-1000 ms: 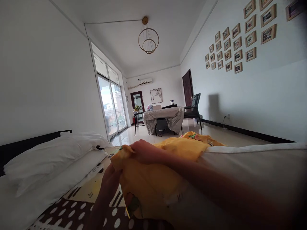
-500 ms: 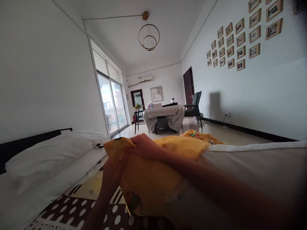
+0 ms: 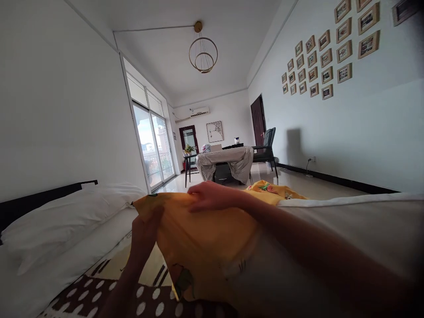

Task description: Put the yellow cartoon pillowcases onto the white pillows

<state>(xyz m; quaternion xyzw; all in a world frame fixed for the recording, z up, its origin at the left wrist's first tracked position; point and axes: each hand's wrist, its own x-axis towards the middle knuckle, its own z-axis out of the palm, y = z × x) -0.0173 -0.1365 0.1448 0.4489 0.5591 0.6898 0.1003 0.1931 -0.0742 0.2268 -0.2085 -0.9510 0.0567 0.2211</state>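
Observation:
A yellow printed cloth (image 3: 202, 238) hangs raised in front of me, its upper edge near the middle of the view and its lower part over white bedding. My left hand (image 3: 145, 227) is closed on the cloth near its upper left corner, the fingers partly behind the fabric. Further right along the upper edge, my right hand (image 3: 212, 195) pinches the same cloth between thumb and fingers. More of the yellow fabric lies bunched beyond my right wrist, against a white quilt (image 3: 351, 221).
White pillows (image 3: 73, 212) lie at the left by a black headboard (image 3: 49, 191). Beneath the cloth is a brown and cream dotted blanket (image 3: 99, 287). Farther off stand a covered table (image 3: 225, 155) and a black chair (image 3: 267, 148).
My right hand has moved right along the cloth's upper edge, away from my left hand. My left hand has shifted slightly left, and the fabric between them is more spread.

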